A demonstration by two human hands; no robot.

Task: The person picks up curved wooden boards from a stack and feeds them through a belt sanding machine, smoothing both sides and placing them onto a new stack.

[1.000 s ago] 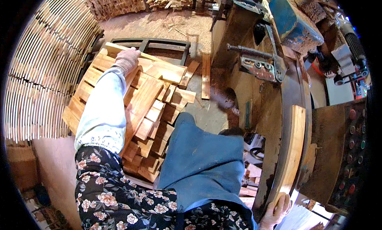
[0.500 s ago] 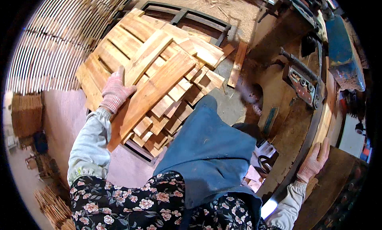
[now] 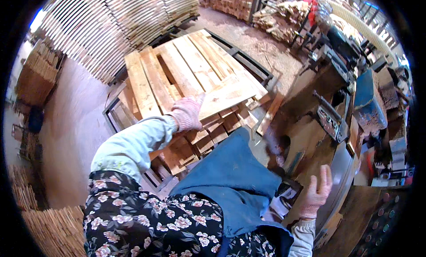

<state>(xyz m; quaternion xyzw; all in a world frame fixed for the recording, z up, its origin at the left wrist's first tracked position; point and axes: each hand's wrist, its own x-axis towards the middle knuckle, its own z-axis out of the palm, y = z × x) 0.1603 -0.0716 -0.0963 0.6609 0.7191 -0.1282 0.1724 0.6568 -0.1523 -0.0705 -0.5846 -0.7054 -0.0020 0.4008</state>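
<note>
My left hand, in a pink knitted glove, is closed at the near left end of a pale wooden board lying across the top of a stack of planks. The undersides of its fingers are hidden. Below the forearm, the cut ends of several shorter pieces stick out of the stack. My right hand, gloved alike, is raised beside the metal edge of a machine table, fingers stretched and thumb apart, holding nothing. Farther along that table lies a wooden strip, apart from the hand.
A dark metal frame surrounds the stack. A metal guide with rollers and a blue rusty housing stand on the machine at right. Tall board stacks rise at far left. A loose plank lies between stack and machine.
My view has swung, showing more of the room beyond. My right hand has come off the wooden strip and lifted inward. My left hand has moved right, to the pale board's end.
</note>
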